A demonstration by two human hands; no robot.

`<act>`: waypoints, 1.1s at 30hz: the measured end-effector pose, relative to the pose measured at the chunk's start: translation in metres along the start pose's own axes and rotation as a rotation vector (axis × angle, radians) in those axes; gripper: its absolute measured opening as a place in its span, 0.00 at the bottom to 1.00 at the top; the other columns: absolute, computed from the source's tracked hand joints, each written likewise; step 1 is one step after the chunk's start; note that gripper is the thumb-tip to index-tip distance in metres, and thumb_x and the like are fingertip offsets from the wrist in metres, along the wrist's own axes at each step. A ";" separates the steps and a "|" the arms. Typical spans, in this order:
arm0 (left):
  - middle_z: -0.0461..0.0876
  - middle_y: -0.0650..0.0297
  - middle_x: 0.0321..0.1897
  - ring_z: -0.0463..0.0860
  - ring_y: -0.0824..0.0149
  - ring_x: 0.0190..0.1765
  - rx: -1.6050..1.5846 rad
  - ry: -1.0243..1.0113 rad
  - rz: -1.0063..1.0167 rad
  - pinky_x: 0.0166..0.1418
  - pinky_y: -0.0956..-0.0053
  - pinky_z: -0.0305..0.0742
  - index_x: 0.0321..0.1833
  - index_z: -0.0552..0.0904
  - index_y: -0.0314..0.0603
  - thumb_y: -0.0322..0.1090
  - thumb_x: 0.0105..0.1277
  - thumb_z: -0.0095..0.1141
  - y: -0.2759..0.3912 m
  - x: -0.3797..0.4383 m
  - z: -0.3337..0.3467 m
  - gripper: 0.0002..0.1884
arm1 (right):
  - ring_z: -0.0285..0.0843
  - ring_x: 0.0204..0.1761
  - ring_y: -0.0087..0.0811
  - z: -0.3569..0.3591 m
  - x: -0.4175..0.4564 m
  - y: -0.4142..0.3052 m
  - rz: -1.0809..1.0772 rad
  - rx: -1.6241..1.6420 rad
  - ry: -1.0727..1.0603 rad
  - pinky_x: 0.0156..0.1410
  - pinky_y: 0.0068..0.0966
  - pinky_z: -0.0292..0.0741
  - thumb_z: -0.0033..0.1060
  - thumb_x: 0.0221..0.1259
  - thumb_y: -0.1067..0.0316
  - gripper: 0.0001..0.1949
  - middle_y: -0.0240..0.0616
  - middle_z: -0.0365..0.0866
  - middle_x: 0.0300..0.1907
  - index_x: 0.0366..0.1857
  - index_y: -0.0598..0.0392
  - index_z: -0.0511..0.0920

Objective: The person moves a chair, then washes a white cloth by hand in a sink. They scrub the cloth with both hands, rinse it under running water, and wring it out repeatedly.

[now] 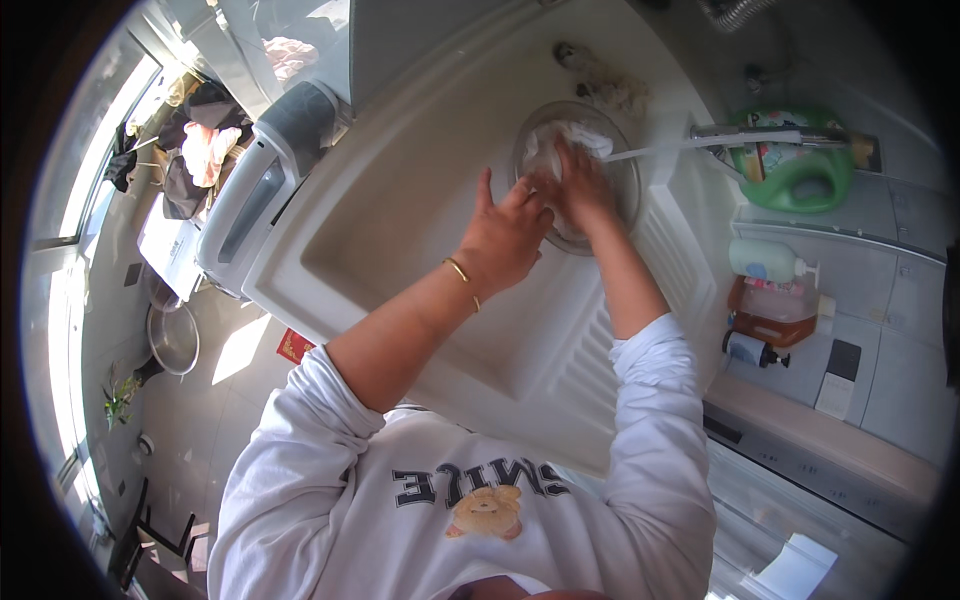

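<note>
A round see-through basin sits in the white sink, holding water and a wet white cloth. My right hand reaches down into it, fingers against the cloth; whether they grip it is unclear. Over the basin's left rim, my left hand has curled fingers close to my right hand and one finger sticking up. Its fingertips are blurred, so I cannot see anything held there. A gold open bangle circles my left wrist. Water runs from the faucet into the basin.
A crumpled wet white-and-dark item lies behind the basin. Ridges of a washboard line the sink's right side. On the right stand a green detergent jug and several bottles, including a pale pump bottle. Clothes are piled far left.
</note>
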State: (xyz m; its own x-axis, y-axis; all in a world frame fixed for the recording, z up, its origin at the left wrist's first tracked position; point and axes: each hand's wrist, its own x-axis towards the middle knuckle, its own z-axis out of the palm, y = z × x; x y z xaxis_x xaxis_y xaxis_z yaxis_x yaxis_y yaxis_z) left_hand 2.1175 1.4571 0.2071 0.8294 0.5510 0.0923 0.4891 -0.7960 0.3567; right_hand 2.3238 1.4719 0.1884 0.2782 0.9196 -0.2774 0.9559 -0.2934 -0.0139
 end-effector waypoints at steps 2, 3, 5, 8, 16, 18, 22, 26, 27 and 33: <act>0.73 0.68 0.65 0.58 0.64 0.79 0.042 0.008 -0.013 0.77 0.31 0.54 0.62 0.79 0.52 0.47 0.62 0.68 -0.005 0.002 0.004 0.26 | 0.60 0.76 0.54 -0.006 0.004 -0.013 0.092 -0.039 -0.028 0.76 0.48 0.66 0.45 0.72 0.34 0.37 0.48 0.61 0.77 0.80 0.37 0.55; 0.73 0.68 0.65 0.58 0.64 0.79 0.058 0.013 -0.004 0.77 0.31 0.54 0.62 0.79 0.52 0.47 0.62 0.68 -0.002 0.001 0.005 0.25 | 0.63 0.74 0.54 0.002 0.007 0.000 0.030 0.046 0.008 0.74 0.47 0.67 0.43 0.73 0.34 0.35 0.49 0.64 0.75 0.78 0.39 0.58; 0.73 0.68 0.65 0.58 0.64 0.79 0.010 0.017 0.056 0.77 0.31 0.54 0.61 0.79 0.52 0.47 0.62 0.67 0.002 0.003 0.001 0.25 | 0.68 0.71 0.53 0.012 0.017 0.048 -0.073 0.209 0.116 0.72 0.46 0.69 0.39 0.75 0.34 0.33 0.51 0.70 0.71 0.74 0.43 0.66; 0.73 0.68 0.65 0.58 0.64 0.79 0.013 0.010 0.031 0.77 0.31 0.54 0.61 0.79 0.52 0.47 0.63 0.67 -0.007 0.007 -0.003 0.24 | 0.79 0.58 0.60 -0.037 0.002 0.053 0.025 0.603 0.294 0.64 0.44 0.73 0.38 0.78 0.39 0.30 0.56 0.84 0.53 0.61 0.56 0.78; 0.73 0.67 0.66 0.58 0.64 0.79 0.006 -0.033 0.007 0.78 0.31 0.53 0.62 0.80 0.54 0.46 0.66 0.64 -0.007 0.007 -0.005 0.22 | 0.82 0.53 0.49 -0.147 -0.060 0.047 0.003 0.802 0.884 0.62 0.36 0.74 0.47 0.78 0.45 0.26 0.54 0.85 0.51 0.57 0.62 0.79; 0.73 0.67 0.67 0.58 0.64 0.79 0.012 -0.056 -0.008 0.78 0.31 0.53 0.62 0.79 0.54 0.47 0.66 0.64 -0.008 0.005 -0.008 0.22 | 0.81 0.54 0.49 -0.137 -0.056 0.041 0.009 0.671 0.733 0.64 0.36 0.73 0.48 0.78 0.46 0.25 0.52 0.85 0.52 0.59 0.60 0.79; 0.73 0.67 0.67 0.57 0.65 0.80 0.024 -0.062 0.001 0.78 0.30 0.52 0.64 0.79 0.55 0.48 0.66 0.63 -0.006 0.004 -0.002 0.23 | 0.64 0.74 0.52 -0.069 -0.040 0.035 -0.117 0.440 0.309 0.75 0.40 0.65 0.58 0.73 0.49 0.26 0.52 0.68 0.73 0.71 0.46 0.71; 0.74 0.70 0.68 0.57 0.65 0.80 0.054 -0.076 0.013 0.79 0.29 0.50 0.63 0.80 0.56 0.49 0.67 0.62 -0.007 0.003 0.001 0.22 | 0.36 0.84 0.59 0.007 -0.024 0.011 -0.015 -0.143 -0.048 0.81 0.55 0.53 0.64 0.66 0.51 0.44 0.49 0.39 0.84 0.82 0.29 0.46; 0.74 0.70 0.68 0.57 0.65 0.80 0.059 -0.066 0.001 0.79 0.29 0.50 0.63 0.80 0.56 0.49 0.67 0.62 -0.005 0.003 0.004 0.22 | 0.35 0.84 0.58 0.010 -0.016 0.001 -0.019 -0.161 -0.084 0.81 0.56 0.53 0.64 0.66 0.52 0.45 0.49 0.38 0.84 0.82 0.28 0.44; 0.73 0.73 0.68 0.58 0.66 0.79 -0.003 -0.036 0.011 0.79 0.29 0.50 0.63 0.80 0.56 0.46 0.66 0.64 -0.007 0.006 0.001 0.22 | 0.44 0.83 0.54 -0.002 0.002 0.015 -0.096 0.141 -0.143 0.80 0.44 0.60 0.65 0.64 0.60 0.43 0.50 0.46 0.83 0.82 0.28 0.50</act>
State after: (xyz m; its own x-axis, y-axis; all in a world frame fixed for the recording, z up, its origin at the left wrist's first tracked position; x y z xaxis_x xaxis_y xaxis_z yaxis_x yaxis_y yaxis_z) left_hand 2.1193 1.4655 0.2047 0.8439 0.5328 0.0623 0.4793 -0.8010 0.3587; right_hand 2.3391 1.4702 0.1893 0.1611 0.9016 -0.4014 0.9518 -0.2494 -0.1784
